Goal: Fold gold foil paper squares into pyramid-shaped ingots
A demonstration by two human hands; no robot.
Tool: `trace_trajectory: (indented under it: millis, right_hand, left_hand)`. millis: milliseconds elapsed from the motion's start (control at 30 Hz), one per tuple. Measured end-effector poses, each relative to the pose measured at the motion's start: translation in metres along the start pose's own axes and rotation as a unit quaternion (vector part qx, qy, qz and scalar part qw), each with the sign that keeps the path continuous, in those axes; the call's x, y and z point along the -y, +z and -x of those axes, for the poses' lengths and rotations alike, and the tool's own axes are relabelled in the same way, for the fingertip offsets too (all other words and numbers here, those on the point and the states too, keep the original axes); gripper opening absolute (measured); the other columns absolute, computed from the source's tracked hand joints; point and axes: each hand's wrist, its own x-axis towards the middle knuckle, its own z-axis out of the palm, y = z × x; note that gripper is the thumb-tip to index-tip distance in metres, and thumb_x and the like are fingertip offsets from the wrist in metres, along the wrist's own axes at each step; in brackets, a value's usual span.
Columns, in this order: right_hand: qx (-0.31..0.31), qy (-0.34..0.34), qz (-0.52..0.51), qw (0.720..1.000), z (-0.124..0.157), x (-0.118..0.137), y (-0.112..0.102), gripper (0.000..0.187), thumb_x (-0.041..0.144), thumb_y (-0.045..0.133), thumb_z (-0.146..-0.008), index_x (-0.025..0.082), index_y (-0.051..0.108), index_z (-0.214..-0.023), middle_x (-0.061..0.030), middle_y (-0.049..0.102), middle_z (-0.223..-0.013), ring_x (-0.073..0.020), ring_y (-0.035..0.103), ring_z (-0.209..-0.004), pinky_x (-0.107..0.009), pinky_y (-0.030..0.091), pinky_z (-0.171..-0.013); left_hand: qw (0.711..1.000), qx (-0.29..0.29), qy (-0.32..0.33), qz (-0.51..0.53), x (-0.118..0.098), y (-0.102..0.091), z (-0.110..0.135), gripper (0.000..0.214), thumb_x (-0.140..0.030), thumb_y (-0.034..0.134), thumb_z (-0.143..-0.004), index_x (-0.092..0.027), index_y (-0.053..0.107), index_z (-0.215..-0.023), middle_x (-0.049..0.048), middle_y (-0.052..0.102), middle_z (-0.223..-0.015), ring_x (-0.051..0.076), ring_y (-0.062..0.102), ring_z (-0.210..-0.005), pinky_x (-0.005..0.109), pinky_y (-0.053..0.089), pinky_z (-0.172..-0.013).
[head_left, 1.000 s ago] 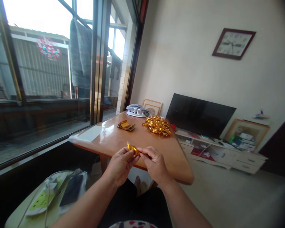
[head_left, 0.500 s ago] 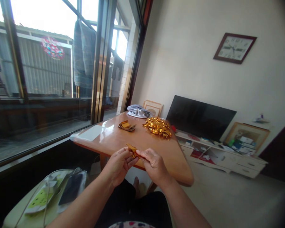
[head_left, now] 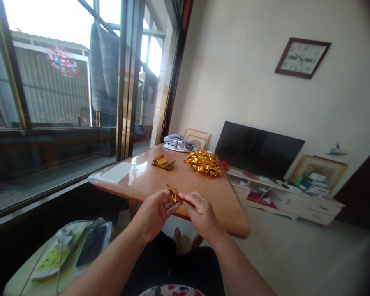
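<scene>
A small piece of folded gold foil paper [head_left: 173, 195] is held up between my two hands, just over the table's near edge. My left hand [head_left: 154, 211] cups it from the left, with the fingers curled under and against it. On the other side, my right hand [head_left: 200, 209] pinches its right end between thumb and forefinger. Farther back on the table lies a stack of flat gold paper sheets [head_left: 163, 162]. To the right of that stack is a heap of folded gold foil pieces [head_left: 203, 163].
The wooden table [head_left: 216, 201] has rounded corners. Folded cloth [head_left: 179, 144] lies at its far end, and a white sheet [head_left: 115, 172] at its left. A stool [head_left: 21, 271] at lower left carries a phone [head_left: 92, 245] and a cable. A television [head_left: 259, 150] stands beyond.
The gold foil piece has opened out and turned upright in my fingers. My left fingers have shifted on it, and the whole view has moved slightly.
</scene>
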Motion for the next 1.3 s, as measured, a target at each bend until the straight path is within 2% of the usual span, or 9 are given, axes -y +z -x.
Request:
trace_trajectory:
  millis: [167, 433, 567, 733, 967, 1033, 1100, 1200, 1300]
  right_hand:
    - [-0.009, 0.000, -0.015, 1.000, 0.001, 0.004, 0.002, 0.033, 0.023, 0.053, -0.100, 0.031, 0.069, -0.128, -0.0056, 0.069, -0.100, -0.0182, 0.066, -0.093, -0.032, 0.055, -0.087]
    - [0.060, -0.030, 0.036, 0.997, 0.005, 0.004, -0.001, 0.044, 0.015, 0.049, -0.099, 0.033, 0.063, -0.136, -0.0060, 0.064, -0.101, -0.0174, 0.065, -0.093, -0.031, 0.055, -0.086]
    - [0.083, -0.021, 0.091, 0.992, 0.007, 0.004, -0.001, 0.046, 0.013, 0.049, -0.097, 0.032, 0.062, -0.137, -0.0066, 0.063, -0.101, -0.0182, 0.065, -0.091, -0.032, 0.055, -0.084]
    - [0.083, -0.016, 0.115, 0.990, 0.009, 0.003, -0.001, 0.046, 0.012, 0.049, -0.096, 0.029, 0.063, -0.137, -0.0075, 0.062, -0.100, -0.0193, 0.065, -0.091, -0.032, 0.054, -0.084]
    - [0.078, -0.012, 0.100, 0.992, 0.009, 0.008, 0.000, 0.045, 0.017, 0.052, -0.096, 0.030, 0.062, -0.138, -0.0075, 0.064, -0.103, -0.0196, 0.064, -0.093, -0.033, 0.053, -0.086]
    - [0.048, 0.017, 0.050, 0.997, 0.010, 0.013, -0.001, 0.045, 0.024, 0.059, -0.095, 0.026, 0.060, -0.140, -0.0085, 0.066, -0.110, -0.0204, 0.064, -0.096, -0.033, 0.053, -0.088]
    - [0.008, 0.084, -0.014, 0.996, 0.011, 0.018, -0.001, 0.044, 0.034, 0.060, -0.096, 0.022, 0.060, -0.138, -0.0085, 0.068, -0.107, -0.0202, 0.065, -0.092, -0.032, 0.054, -0.083]
    - [-0.040, 0.194, -0.103, 0.975, 0.010, 0.023, 0.001, 0.040, 0.046, 0.053, -0.099, 0.018, 0.067, -0.123, -0.0058, 0.069, -0.089, -0.0187, 0.064, -0.078, -0.028, 0.053, -0.070]
    - [-0.049, 0.247, -0.170, 0.953, 0.008, 0.024, 0.006, 0.041, 0.052, 0.059, -0.094, 0.016, 0.071, -0.108, -0.0052, 0.070, -0.085, -0.0180, 0.063, -0.074, -0.027, 0.052, -0.066]
  left_hand:
    - [1.000, -0.013, 0.007, -0.027, 0.004, -0.003, -0.003, 0.007, -0.012, 0.067, -0.087, -0.014, 0.066, -0.093, 0.0080, 0.074, -0.100, 0.017, 0.074, -0.087, 0.030, 0.063, -0.084]
    - [0.998, -0.035, 0.007, -0.058, 0.008, -0.005, -0.005, 0.005, -0.014, 0.069, -0.087, -0.013, 0.065, -0.090, 0.0091, 0.074, -0.092, 0.016, 0.073, -0.075, 0.025, 0.063, -0.070]
    - [0.997, -0.041, 0.001, -0.062, 0.009, -0.006, -0.005, 0.005, -0.014, 0.069, -0.086, -0.012, 0.066, -0.089, 0.0103, 0.074, -0.092, 0.016, 0.073, -0.075, 0.026, 0.063, -0.070]
    - [0.998, -0.030, -0.001, -0.055, 0.008, -0.007, -0.004, 0.003, -0.012, 0.068, -0.084, -0.011, 0.067, -0.086, 0.0111, 0.074, -0.094, 0.018, 0.073, -0.078, 0.029, 0.064, -0.075]
    - [0.997, -0.014, 0.013, -0.078, 0.009, -0.009, -0.005, 0.009, -0.012, 0.073, -0.084, -0.012, 0.068, -0.091, 0.0073, 0.073, -0.090, 0.014, 0.072, -0.076, 0.023, 0.062, -0.071]
    - [0.996, -0.009, 0.026, -0.081, 0.008, -0.011, -0.006, 0.010, -0.014, 0.073, -0.084, -0.013, 0.069, -0.094, 0.0071, 0.073, -0.091, 0.014, 0.072, -0.077, 0.023, 0.061, -0.072]
    - [0.996, -0.006, 0.040, -0.081, 0.006, -0.011, -0.006, 0.013, -0.015, 0.074, -0.084, -0.014, 0.070, -0.096, 0.0066, 0.073, -0.094, 0.015, 0.072, -0.081, 0.023, 0.061, -0.074]
    - [0.995, -0.008, 0.057, -0.078, 0.002, -0.009, -0.004, 0.014, -0.016, 0.076, -0.083, -0.014, 0.070, -0.096, 0.0064, 0.073, -0.099, 0.015, 0.071, -0.085, 0.023, 0.061, -0.076]
    - [0.995, -0.001, 0.061, -0.076, 0.001, -0.004, -0.002, 0.017, -0.017, 0.077, -0.082, -0.015, 0.071, -0.099, 0.0075, 0.073, -0.105, 0.016, 0.071, -0.089, 0.023, 0.060, -0.077]
